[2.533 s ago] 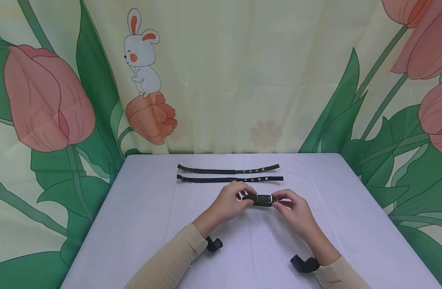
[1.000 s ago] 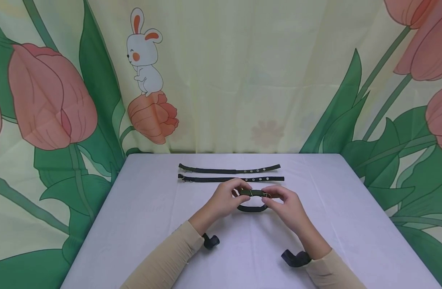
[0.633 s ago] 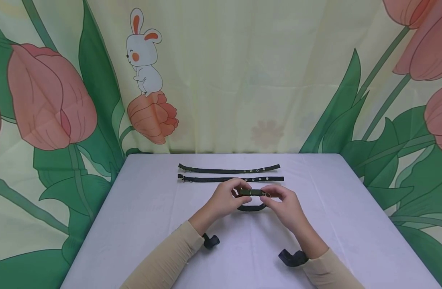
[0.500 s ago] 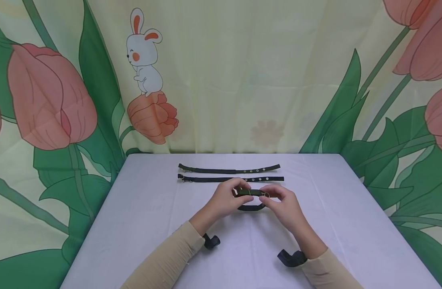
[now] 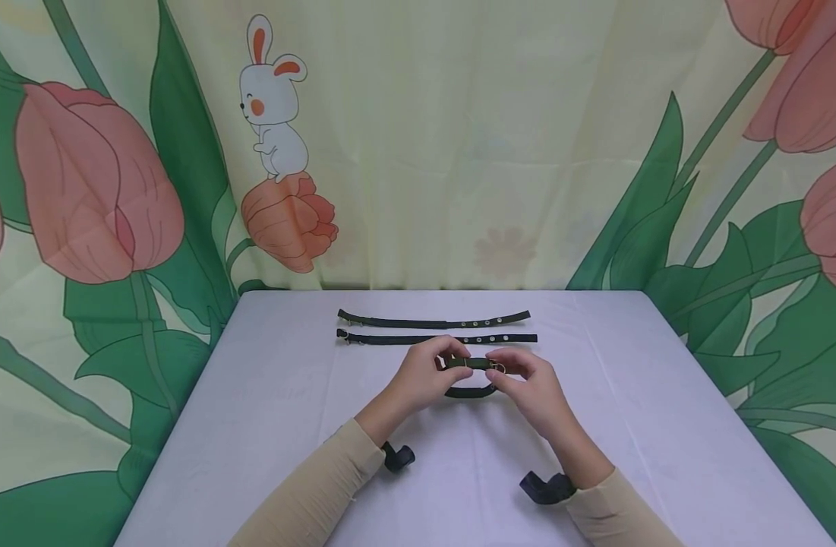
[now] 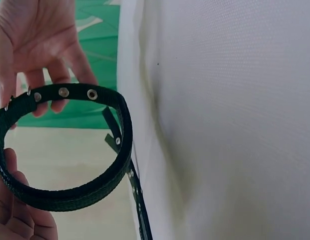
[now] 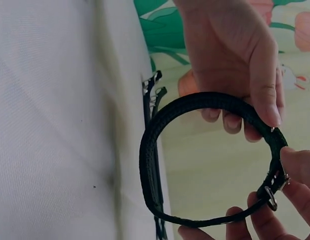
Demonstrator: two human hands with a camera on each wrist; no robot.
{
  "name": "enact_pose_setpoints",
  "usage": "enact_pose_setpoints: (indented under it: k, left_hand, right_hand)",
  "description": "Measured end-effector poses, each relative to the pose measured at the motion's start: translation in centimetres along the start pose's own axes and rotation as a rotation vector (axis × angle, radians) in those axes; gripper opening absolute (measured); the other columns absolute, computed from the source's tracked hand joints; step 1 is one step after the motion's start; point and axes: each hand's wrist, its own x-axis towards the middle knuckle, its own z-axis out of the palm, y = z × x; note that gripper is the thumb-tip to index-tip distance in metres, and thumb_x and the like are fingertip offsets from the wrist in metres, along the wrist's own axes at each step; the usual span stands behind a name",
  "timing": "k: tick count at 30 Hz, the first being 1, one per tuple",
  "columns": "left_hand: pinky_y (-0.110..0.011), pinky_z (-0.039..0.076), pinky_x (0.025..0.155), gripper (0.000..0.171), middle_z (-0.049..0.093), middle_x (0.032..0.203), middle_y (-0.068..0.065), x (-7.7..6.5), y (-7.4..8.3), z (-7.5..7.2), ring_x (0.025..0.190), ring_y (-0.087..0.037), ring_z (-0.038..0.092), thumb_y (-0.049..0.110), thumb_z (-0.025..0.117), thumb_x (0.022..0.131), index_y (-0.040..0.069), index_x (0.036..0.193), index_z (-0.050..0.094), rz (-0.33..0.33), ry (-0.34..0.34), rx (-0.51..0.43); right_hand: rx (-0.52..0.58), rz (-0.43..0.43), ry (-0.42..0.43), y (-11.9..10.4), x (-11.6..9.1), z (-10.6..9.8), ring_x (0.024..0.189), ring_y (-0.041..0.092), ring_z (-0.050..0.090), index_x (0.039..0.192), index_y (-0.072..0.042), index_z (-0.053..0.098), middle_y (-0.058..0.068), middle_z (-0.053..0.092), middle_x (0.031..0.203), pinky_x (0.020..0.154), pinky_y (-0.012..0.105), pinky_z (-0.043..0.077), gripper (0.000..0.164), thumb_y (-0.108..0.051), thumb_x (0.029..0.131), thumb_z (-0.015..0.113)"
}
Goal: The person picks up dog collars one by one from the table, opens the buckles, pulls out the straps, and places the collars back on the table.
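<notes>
A dark green collar [image 5: 470,393] is buckled into a loop above the table. My left hand [image 5: 421,376] pinches its upper side between thumb and fingers. At the buckle end, beside the metal ring [image 7: 271,198], my right hand [image 5: 537,387] pinches the strap. In the left wrist view the loop hangs upright, with metal eyelets [image 6: 63,92] along the strap near the right hand. The right wrist view shows the left hand's thumb and fingers on the far side of the band. Fingers partly hide the buckle.
Two more collars lie straight behind the hands, a dark green one [image 5: 411,324] at the back and a black one [image 5: 390,339] before it. A white cloth covers the table [image 5: 288,403]. A printed curtain [image 5: 418,152] hangs behind its far edge.
The collar has turned from an edge-on band into an open loop. Both hands have shifted slightly left and up with it, and the right hand has come nearer the left.
</notes>
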Motion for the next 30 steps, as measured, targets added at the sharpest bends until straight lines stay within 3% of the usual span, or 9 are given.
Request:
enact_pose_setpoints:
  k: [11, 18, 30]
  left_hand:
    - [-0.026, 0.053, 0.078, 0.023, 0.074, 0.104, 0.005, -0.01, -0.01, -0.34, 0.087, -0.013, 0.062, 0.017, 0.086, 0.092, 0.017, 0.113, 0.076, 0.026, -0.008, -0.013]
    - [-0.025, 0.052, 0.075, 0.019, 0.072, 0.100, 0.005, 0.02, -0.03, -0.32, 0.085, -0.010, 0.061, 0.020, 0.086, 0.093, 0.021, 0.109, 0.075, 0.023, 0.003, 0.006]
    - [-0.024, 0.053, 0.076, 0.018, 0.072, 0.098, 0.005, -0.16, -0.28, -0.30, 0.086, -0.010, 0.061, 0.016, 0.085, 0.093, 0.019, 0.108, 0.076, 0.041, 0.014, 0.037]
  right_hand:
    - [-0.036, 0.005, 0.002, -0.43, 0.25, 0.32, 0.117, 0.030, 0.066, 0.123, -0.012, 0.077, 0.009, 0.073, 0.129, 0.085, 0.019, 0.059, 0.025, -0.017, 0.098, 0.080]
    - [-0.074, -0.005, -0.003, -0.59, 0.36, 0.56, 0.120, 0.028, 0.067, 0.125, -0.012, 0.076, 0.007, 0.074, 0.128, 0.096, 0.030, 0.057, 0.027, -0.019, 0.100, 0.079]
    - [0.011, 0.041, -0.033, -0.98, 0.62, 0.84, 0.119, 0.034, 0.067, 0.119, -0.009, 0.071, 0.013, 0.067, 0.126, 0.088, 0.029, 0.065, 0.018, -0.004, 0.101, 0.073]
